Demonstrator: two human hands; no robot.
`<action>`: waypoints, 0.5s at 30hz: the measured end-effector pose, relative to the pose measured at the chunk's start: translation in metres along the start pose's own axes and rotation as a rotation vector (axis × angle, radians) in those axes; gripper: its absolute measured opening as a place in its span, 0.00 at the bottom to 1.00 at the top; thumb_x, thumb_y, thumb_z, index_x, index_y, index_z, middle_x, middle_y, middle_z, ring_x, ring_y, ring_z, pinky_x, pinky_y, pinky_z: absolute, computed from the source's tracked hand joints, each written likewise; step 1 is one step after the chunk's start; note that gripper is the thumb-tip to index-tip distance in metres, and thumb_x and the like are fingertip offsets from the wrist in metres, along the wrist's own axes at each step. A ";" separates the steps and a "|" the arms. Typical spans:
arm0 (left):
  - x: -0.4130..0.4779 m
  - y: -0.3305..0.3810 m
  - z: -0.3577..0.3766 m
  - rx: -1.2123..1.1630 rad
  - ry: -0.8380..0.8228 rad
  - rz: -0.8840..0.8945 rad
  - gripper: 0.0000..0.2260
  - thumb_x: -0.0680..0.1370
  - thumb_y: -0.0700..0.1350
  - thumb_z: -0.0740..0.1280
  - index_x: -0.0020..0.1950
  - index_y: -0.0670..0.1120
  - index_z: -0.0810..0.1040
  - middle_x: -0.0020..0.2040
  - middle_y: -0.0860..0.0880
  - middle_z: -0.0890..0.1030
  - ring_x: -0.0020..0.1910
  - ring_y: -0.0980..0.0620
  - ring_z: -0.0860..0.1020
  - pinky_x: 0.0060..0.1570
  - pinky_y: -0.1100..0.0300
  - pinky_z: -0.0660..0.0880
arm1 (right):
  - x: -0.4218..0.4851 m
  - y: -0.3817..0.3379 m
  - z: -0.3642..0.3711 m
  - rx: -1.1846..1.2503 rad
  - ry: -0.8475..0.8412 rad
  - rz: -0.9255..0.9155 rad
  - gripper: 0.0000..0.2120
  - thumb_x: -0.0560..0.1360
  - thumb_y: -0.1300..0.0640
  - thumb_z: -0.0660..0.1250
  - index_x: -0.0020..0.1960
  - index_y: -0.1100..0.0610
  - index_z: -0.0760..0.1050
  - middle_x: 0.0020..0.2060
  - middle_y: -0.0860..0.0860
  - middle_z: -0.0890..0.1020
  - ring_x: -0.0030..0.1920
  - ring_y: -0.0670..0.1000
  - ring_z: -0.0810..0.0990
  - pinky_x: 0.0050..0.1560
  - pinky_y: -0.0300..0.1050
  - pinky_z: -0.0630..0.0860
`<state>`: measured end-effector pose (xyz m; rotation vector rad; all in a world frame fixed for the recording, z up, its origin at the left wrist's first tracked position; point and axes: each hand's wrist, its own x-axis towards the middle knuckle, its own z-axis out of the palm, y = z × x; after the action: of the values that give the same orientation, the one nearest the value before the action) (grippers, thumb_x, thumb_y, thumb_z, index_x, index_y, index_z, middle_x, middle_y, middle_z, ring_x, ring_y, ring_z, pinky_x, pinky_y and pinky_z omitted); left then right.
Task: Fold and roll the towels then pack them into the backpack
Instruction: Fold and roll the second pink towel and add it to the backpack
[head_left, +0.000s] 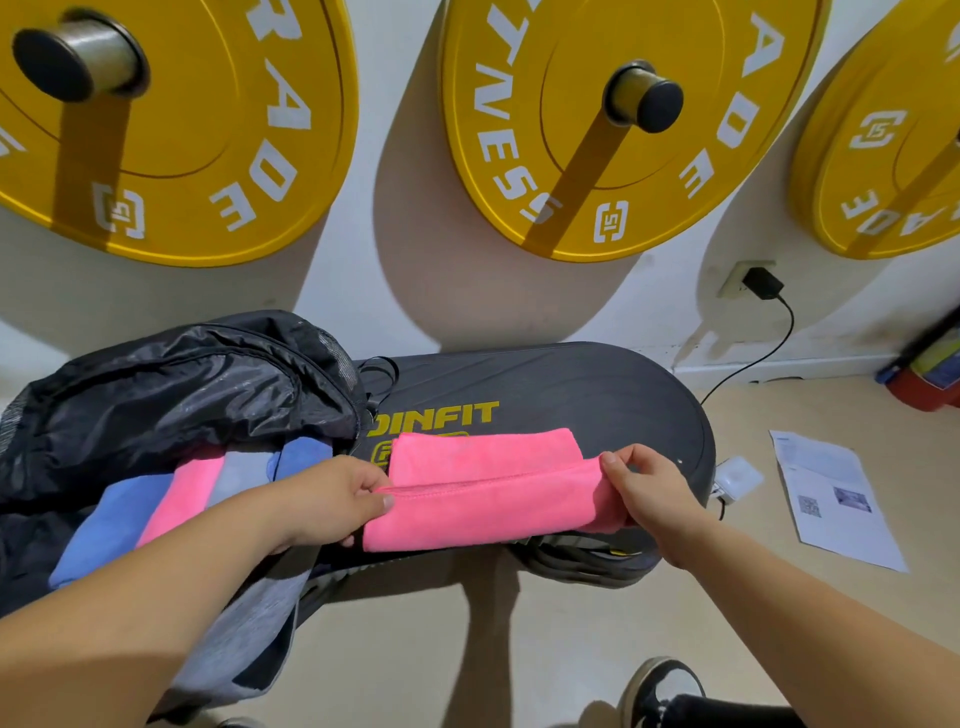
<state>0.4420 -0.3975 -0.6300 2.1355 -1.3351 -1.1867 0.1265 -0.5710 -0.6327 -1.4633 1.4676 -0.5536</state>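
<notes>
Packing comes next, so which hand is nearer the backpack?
Left. The left hand pinches the pink towel right beside the backpack; the right hand holds the towel's far end.

Yellow weight plates (566, 78) on white wall (405, 208), beige floor (571, 623)

A pink towel (483, 499) is lying folded in a flat band across a dark board (597, 395), the left hand (337, 499) and right hand (644, 488) pinching its ends; a black backpack (171, 395) is slumping just left, gaping; blue and pink towels (156, 509) are lying side by side at its mouth.
</notes>
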 end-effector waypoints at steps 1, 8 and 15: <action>0.003 -0.001 0.002 0.010 -0.005 -0.015 0.07 0.82 0.46 0.65 0.45 0.48 0.80 0.34 0.51 0.76 0.30 0.53 0.77 0.38 0.60 0.75 | 0.004 0.002 0.003 -0.046 0.008 -0.010 0.13 0.81 0.52 0.65 0.44 0.60 0.75 0.38 0.56 0.80 0.37 0.55 0.78 0.34 0.54 0.83; 0.045 0.002 0.009 0.112 0.247 -0.022 0.13 0.80 0.44 0.66 0.36 0.46 0.71 0.32 0.50 0.71 0.33 0.50 0.68 0.36 0.58 0.67 | 0.044 0.005 0.029 -0.184 0.080 -0.057 0.12 0.82 0.51 0.63 0.49 0.61 0.75 0.40 0.52 0.79 0.43 0.55 0.77 0.47 0.50 0.73; 0.086 0.010 0.015 0.121 0.474 -0.141 0.10 0.78 0.43 0.65 0.36 0.47 0.73 0.38 0.47 0.79 0.38 0.44 0.76 0.39 0.53 0.76 | 0.097 0.005 0.050 -0.245 0.079 -0.021 0.09 0.82 0.55 0.63 0.48 0.62 0.73 0.37 0.50 0.76 0.43 0.56 0.75 0.44 0.46 0.67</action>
<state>0.4422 -0.4741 -0.6720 2.4276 -1.0781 -0.5937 0.1830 -0.6465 -0.6881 -1.6633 1.6291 -0.4611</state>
